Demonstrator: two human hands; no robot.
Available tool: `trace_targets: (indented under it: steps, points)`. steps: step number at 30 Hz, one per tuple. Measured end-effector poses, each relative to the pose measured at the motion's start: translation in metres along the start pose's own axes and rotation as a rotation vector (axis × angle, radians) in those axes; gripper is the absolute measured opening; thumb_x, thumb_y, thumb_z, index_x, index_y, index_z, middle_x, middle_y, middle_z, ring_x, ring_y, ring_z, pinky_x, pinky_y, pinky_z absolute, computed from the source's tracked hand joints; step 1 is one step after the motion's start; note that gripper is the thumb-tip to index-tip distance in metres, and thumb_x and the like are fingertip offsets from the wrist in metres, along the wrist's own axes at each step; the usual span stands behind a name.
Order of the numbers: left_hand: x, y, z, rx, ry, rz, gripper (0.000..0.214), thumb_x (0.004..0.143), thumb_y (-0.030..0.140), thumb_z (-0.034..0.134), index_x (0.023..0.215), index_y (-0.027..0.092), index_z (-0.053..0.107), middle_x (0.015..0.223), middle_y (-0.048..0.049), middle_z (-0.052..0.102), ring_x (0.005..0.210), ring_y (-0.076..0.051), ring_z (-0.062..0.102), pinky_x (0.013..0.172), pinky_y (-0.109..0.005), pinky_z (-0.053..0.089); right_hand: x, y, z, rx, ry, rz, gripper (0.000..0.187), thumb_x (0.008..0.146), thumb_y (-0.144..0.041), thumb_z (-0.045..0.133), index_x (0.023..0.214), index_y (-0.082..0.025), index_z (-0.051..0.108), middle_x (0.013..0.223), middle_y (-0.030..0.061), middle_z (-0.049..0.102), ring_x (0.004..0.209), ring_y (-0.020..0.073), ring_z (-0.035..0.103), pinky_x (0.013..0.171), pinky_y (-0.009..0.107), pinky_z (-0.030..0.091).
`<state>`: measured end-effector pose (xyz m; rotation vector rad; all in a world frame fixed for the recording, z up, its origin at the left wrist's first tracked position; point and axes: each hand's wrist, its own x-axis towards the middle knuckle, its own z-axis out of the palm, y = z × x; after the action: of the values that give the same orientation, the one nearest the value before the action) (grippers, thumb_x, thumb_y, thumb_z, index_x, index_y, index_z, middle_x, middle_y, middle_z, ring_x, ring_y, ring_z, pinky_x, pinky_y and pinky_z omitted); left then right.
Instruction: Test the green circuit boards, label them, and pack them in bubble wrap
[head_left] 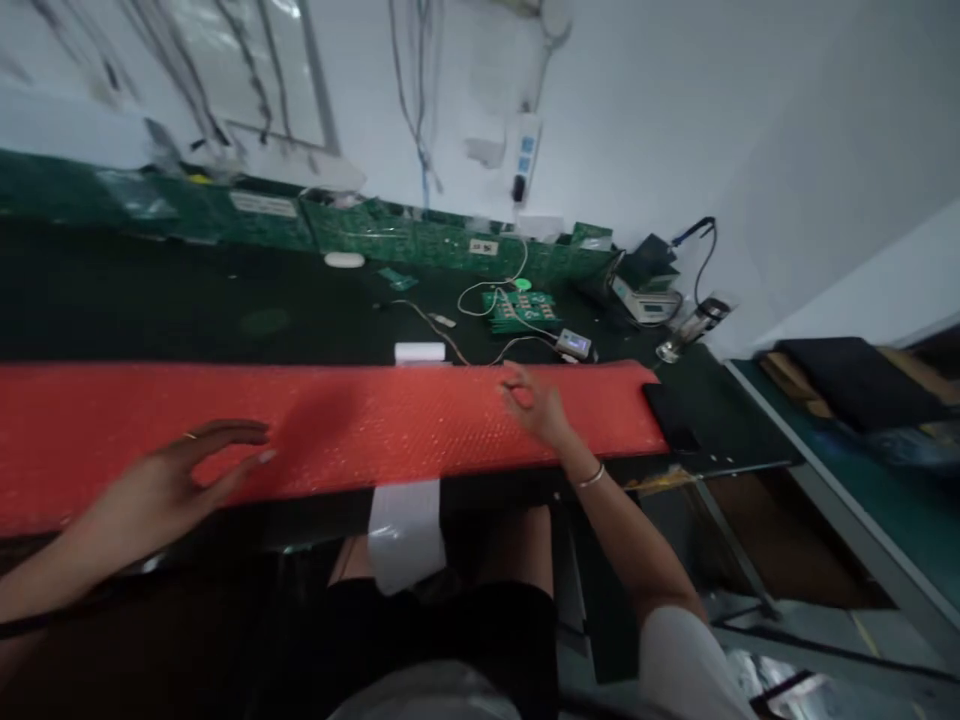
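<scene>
A long red sheet of bubble wrap (420, 420) lies flat along the front of the dark green table. Over its left part hovers my left hand (191, 470), thumb and fingers apart, holding nothing. My right hand (534, 408) is above the right half of the wrap, its fingers curved and parted with nothing visible between them; whether it touches the wrap I cannot tell. A white strip (405, 530) passes under the wrap and hangs over the table's front edge towards my lap, its other end (420, 352) showing behind the wrap.
Stacked green circuit boards (521, 310), a small meter (574, 344) and thin cables lie behind the wrap. A low green partition (360, 232) runs along the wall. At the right stand a device with a display (646, 300), a clear cylinder (694, 325) and another table (900, 520).
</scene>
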<state>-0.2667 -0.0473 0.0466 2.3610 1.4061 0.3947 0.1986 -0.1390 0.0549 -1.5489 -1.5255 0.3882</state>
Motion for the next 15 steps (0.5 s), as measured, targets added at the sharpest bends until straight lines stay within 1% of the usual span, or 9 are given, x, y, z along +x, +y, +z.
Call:
trace_targets:
  steps: [1,2,4,7,8,10,12,13,15]
  points:
    - [0.020,0.020,0.002,-0.061,0.063,-0.010,0.037,0.081,0.074,0.052,0.118,0.080,0.056,0.119,0.0289,0.072,0.115,-0.028,0.072,0.099,-0.047,0.056,0.014,0.016,-0.017,-0.041,0.042,0.046,0.037,0.094,-0.026,0.066,0.129,-0.017,0.067,0.104,0.0086,0.081,0.101,0.0215,0.077,0.096,0.036,0.060]
    - [0.039,0.042,0.003,-0.120,0.123,-0.015,0.029,0.078,0.074,0.058,0.105,0.073,0.065,0.112,0.0256,0.074,0.111,-0.027,0.073,0.099,-0.045,0.057,0.026,0.031,-0.031,-0.078,0.073,0.075,0.037,0.094,-0.025,0.065,0.129,-0.016,0.067,0.104,0.0092,0.081,0.100,0.0217,0.077,0.094,0.037,0.060]
    - [0.080,0.086,0.004,-0.171,0.184,0.035,0.028,0.076,0.075,0.058,0.092,0.057,0.072,0.107,0.0184,0.076,0.108,-0.026,0.073,0.099,-0.043,0.057,0.043,0.054,-0.048,-0.146,0.103,0.093,0.035,0.095,-0.025,0.065,0.128,-0.014,0.067,0.105,0.0108,0.081,0.100,0.0224,0.077,0.093,0.037,0.060]
    - [0.153,0.155,0.012,-0.119,0.197,0.228,0.042,0.084,0.070,0.048,0.093,0.039,0.074,0.115,0.0046,0.076,0.117,-0.024,0.069,0.109,-0.039,0.053,0.047,0.080,-0.051,-0.279,0.076,0.055,0.028,0.095,-0.024,0.066,0.120,-0.013,0.072,0.107,0.0140,0.080,0.101,0.0251,0.077,0.092,0.038,0.060]
    - [0.180,0.178,0.018,-0.073,0.158,0.313,0.046,0.086,0.067,0.045,0.099,0.035,0.075,0.120,0.0002,0.075,0.122,-0.024,0.066,0.113,-0.038,0.051,0.043,0.087,-0.049,-0.335,0.072,0.033,0.026,0.094,-0.024,0.066,0.116,-0.013,0.074,0.108,0.0149,0.080,0.101,0.0263,0.076,0.091,0.039,0.060]
    - [0.238,0.222,0.038,0.020,0.078,0.471,0.051,0.089,0.062,0.045,0.107,0.027,0.077,0.130,-0.0067,0.071,0.128,-0.025,0.062,0.118,-0.039,0.046,0.029,0.102,-0.047,-0.435,0.092,-0.021,0.022,0.094,-0.022,0.065,0.112,-0.014,0.075,0.110,0.0158,0.079,0.101,0.0280,0.075,0.090,0.040,0.059]
    - [0.292,0.264,0.066,0.143,0.005,0.592,0.051,0.095,0.054,0.045,0.117,0.021,0.076,0.135,-0.0114,0.067,0.132,-0.027,0.059,0.121,-0.042,0.042,0.009,0.116,-0.051,-0.494,0.149,-0.059,0.022,0.094,-0.022,0.064,0.112,-0.014,0.075,0.108,0.0152,0.078,0.100,0.0285,0.074,0.088,0.041,0.059]
    - [0.316,0.282,0.082,0.210,-0.025,0.622,0.049,0.097,0.050,0.047,0.121,0.018,0.075,0.137,-0.0130,0.066,0.133,-0.028,0.057,0.122,-0.043,0.040,-0.001,0.123,-0.056,-0.509,0.185,-0.069,0.022,0.095,-0.022,0.064,0.113,-0.014,0.074,0.108,0.0148,0.078,0.099,0.0283,0.073,0.087,0.041,0.059]
    - [0.356,0.313,0.113,0.348,-0.069,0.597,0.050,0.096,0.045,0.056,0.132,0.014,0.072,0.146,-0.0175,0.059,0.142,-0.032,0.050,0.124,-0.046,0.036,-0.022,0.136,-0.065,-0.525,0.255,-0.069,0.022,0.097,-0.023,0.061,0.113,-0.014,0.073,0.106,0.0142,0.076,0.098,0.0277,0.072,0.087,0.042,0.059]
